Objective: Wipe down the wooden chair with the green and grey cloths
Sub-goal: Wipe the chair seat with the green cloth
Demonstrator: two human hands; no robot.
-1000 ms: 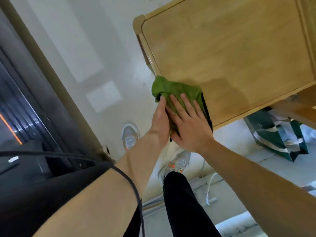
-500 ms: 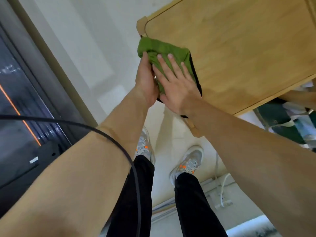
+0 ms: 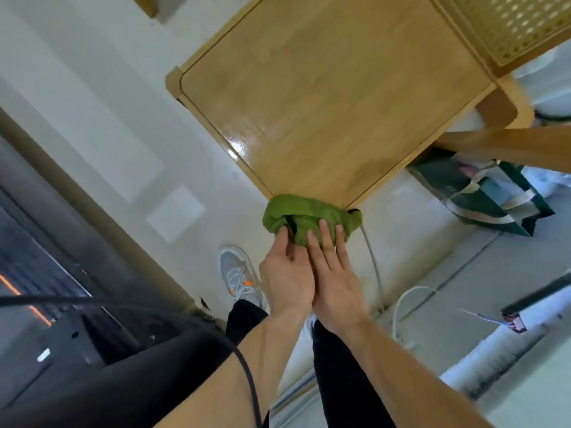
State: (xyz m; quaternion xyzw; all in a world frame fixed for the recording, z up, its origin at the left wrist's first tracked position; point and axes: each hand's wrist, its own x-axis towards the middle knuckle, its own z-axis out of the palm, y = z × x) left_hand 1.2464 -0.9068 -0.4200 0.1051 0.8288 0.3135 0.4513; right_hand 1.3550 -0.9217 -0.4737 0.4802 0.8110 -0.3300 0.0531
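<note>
The wooden chair's seat (image 3: 324, 97) fills the upper middle, and its woven backrest (image 3: 513, 23) is at the top right. A bunched green cloth (image 3: 309, 217) wraps the seat's near corner. A dark cloth edge (image 3: 354, 211) peeks out from under it. My left hand (image 3: 285, 276) grips the cloth's left side, its thumb against the fabric. My right hand (image 3: 335, 273) lies flat beside it, straight fingers pressing the cloth against the corner. The two hands touch each other.
Under the chair, a chair leg (image 3: 509, 143) slants right above a dark green paper bag (image 3: 482, 196). White cables (image 3: 398, 307) trail on the pale floor. My shoe (image 3: 238, 273) is beside a dark doorframe (image 3: 92, 217) at left.
Both hands slid the green cloth from the seat's far left corner back along the left edge to the near corner. A wet sheen now shows on that edge.
</note>
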